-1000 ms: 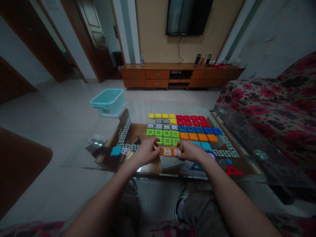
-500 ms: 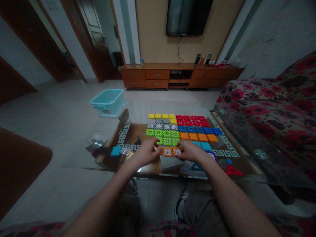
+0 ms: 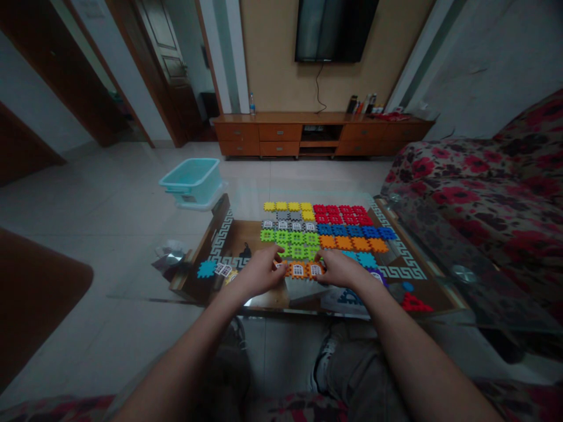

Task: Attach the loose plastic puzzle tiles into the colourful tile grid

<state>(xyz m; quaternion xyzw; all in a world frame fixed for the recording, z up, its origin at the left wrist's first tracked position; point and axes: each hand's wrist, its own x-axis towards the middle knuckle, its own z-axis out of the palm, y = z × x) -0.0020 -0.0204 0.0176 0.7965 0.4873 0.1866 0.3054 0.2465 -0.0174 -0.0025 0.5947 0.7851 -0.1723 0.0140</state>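
A short row of orange interlocking tiles with white window inserts (image 3: pixel 298 270) lies on the glass table between my hands. My left hand (image 3: pixel 264 269) grips the left end of this row, thumb and fingers curled round it. At the opposite end, my right hand (image 3: pixel 341 269) pinches the last orange tile. Just beyond are green window tiles (image 3: pixel 298 238), with the nearest ones partly behind my fingers. Plain orange tiles (image 3: pixel 353 243) and light blue tiles (image 3: pixel 366 259) sit beyond my right hand. A purple tile with a white insert (image 3: pixel 377 275) shows behind my right wrist.
Yellow tiles (image 3: pixel 281 206), red tiles (image 3: pixel 341 214) and blue tiles (image 3: pixel 354 231) lie in rows farther back. Left of my hands is a turquoise tile (image 3: pixel 206 269); at the right, a red triangular piece (image 3: pixel 417 303). A teal tub (image 3: pixel 191 181) stands on the floor.
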